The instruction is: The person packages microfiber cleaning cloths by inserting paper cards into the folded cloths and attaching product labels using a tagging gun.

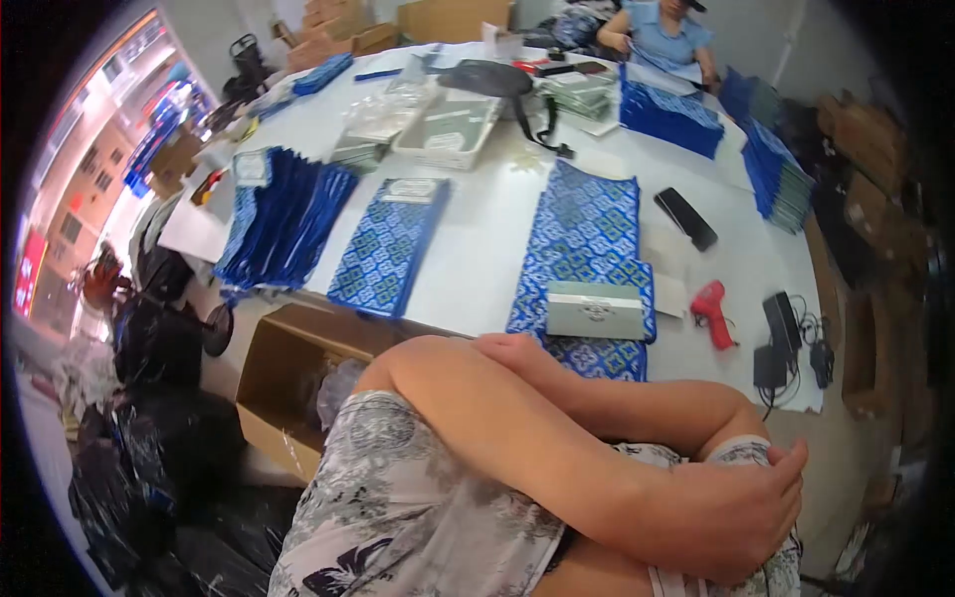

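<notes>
My forearms are crossed in front of my body. My left hand (731, 522) lies at the lower right against my right sleeve, its fingers curled; what they close on is hidden. My right hand (517, 356) reaches across to the table edge, partly covered by my left arm, so its fingertips do not show. Nearest to it lie blue patterned folded pieces (582, 229), overlapping, with a pale green panel (595, 313) on the front one. A flat blue patterned pack (388, 244) with a pale label lies further left.
The white table (468, 259) also bears a fanned blue stack (284, 214), a white tray (448, 134), a black phone (685, 219), a red hand tool (713, 313) and a black power adapter (782, 328). An open carton (284, 363) and black bags (159, 438) stand left. A co-worker (662, 40) sits opposite.
</notes>
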`<state>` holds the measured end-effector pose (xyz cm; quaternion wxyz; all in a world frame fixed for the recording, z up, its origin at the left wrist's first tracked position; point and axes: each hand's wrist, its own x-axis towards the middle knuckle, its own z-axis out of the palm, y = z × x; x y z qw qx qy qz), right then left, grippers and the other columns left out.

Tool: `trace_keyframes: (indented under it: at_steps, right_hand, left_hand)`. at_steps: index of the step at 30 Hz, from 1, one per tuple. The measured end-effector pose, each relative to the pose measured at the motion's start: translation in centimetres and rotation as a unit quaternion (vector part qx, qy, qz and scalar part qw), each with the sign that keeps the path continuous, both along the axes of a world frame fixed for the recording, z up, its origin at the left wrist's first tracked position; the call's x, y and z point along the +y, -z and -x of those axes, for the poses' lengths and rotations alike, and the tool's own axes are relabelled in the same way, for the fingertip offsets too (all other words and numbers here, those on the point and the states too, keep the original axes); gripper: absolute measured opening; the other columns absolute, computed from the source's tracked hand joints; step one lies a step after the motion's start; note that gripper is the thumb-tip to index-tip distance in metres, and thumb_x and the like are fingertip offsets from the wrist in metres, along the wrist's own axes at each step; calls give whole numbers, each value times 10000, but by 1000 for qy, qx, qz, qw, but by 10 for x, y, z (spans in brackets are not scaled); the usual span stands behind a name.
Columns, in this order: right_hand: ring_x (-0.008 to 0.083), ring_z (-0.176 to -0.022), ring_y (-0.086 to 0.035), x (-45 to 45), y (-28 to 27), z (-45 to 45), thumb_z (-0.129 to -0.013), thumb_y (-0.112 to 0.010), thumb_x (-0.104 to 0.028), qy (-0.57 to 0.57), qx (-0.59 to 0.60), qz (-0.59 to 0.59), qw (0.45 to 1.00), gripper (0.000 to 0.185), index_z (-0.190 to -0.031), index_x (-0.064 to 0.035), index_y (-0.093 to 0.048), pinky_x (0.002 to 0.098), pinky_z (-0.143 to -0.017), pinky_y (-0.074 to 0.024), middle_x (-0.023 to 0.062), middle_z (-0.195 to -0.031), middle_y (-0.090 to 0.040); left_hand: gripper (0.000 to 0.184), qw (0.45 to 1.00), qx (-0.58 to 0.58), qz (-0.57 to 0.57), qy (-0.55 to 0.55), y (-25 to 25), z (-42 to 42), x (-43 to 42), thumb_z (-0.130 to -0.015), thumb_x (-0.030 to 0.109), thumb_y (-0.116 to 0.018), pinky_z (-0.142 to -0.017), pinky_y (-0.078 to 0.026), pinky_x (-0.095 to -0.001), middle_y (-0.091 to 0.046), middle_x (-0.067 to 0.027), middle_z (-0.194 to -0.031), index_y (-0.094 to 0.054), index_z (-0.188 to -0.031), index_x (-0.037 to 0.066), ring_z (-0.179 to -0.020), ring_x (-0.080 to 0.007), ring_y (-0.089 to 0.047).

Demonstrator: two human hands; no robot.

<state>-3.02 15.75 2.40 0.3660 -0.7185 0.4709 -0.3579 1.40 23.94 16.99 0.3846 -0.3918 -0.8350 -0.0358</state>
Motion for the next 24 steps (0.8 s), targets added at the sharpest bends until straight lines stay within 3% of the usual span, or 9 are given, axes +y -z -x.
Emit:
trace_keyframes:
  at_steps: [1, 6, 9, 11, 17, 24]
  right_hand:
    - [134, -938, -604, -1, 0, 0, -980, -567, -181, -10, 60, 114, 992, 266, -1156, 6, -638, 273, -756, -492, 47, -1104, -651]
    - [121, -909, -602, 6, 5, 0, -983, -565, -185, 9, -184, -142, 973, 261, -1148, 3, -640, 261, -740, -488, 36, -1069, -654]
    - [113, -892, -601, 2, 8, 0, -986, -564, -187, 21, -236, -197, 951, 258, -1143, 2, -641, 254, -731, -486, 30, -1047, -655]
    - [108, -880, -601, -3, 7, -4, -987, -564, -189, 26, -259, -224, 939, 256, -1140, 1, -641, 249, -724, -485, 26, -1033, -657]
    - [92, -846, -599, -1, 6, 0, -991, -562, -194, 77, -298, -245, 919, 251, -1131, -2, -643, 235, -705, -480, 14, -991, -660]
    - [74, -805, -596, -4, 9, -3, -996, -559, -200, 101, -312, -271, 905, 245, -1119, -6, -646, 218, -683, -475, 0, -942, -664]
  left_hand:
    - [257, 1000, 11, 8, -5, 2, 1, 0, -790, 177, -563, -855, -454, -542, -648, -187, -845, -680, -793, -51, -763, -330, -617]
    - [294, 1000, 3, 24, -17, 5, 2, 10, -774, 191, -573, -879, -451, -528, -651, -206, -868, -678, -813, -81, -784, -345, -622]
    - [219, 998, 23, -48, -35, 8, 9, 19, -755, 187, -585, -771, -486, -494, -661, -137, -808, -677, -759, -12, -748, -290, -631]
    - [189, 999, 38, 1, 20, -6, 5, 12, -826, 252, -571, -693, -426, -373, -641, 22, -705, -684, -696, 177, -690, -173, -619]
    - [207, 998, 22, -39, 32, 1, 9, 25, -837, 265, -567, -676, -439, -378, -636, 20, -680, -671, -678, 183, -689, -165, -628]
    - [213, 1000, 8, 4, 13, 3, 11, 22, -855, 269, -548, -680, -444, -388, -645, 13, -702, -683, -725, 167, -703, -182, -639]
